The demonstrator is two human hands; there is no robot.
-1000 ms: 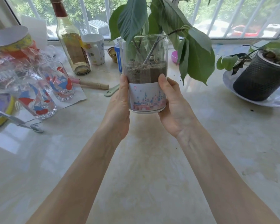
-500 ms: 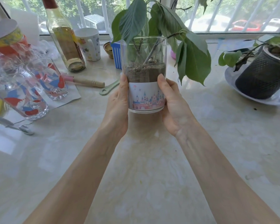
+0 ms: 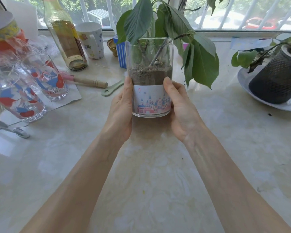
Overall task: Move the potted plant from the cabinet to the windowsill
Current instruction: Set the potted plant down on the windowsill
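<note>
- Windowsill (image 3: 158,190): pale marble, bare at 6 o'clock.
- Left hand (image 3: 120,113) and right hand (image 3: 183,115) clasp the plant (image 3: 150,84) from either side, thumbs toward the camera; whether its base touches the sill, I cannot tell.
- The plant, a clear glass jar of soil with drooping green leaves, sits at centre.
- Glasses (image 3: 23,91) at 9 o'clock.
- Black pot (image 3: 275,79) on a plate at 3 o'clock.
- Bottle (image 3: 65,36) and mug (image 3: 91,41) at 11 o'clock, by the window.
</note>
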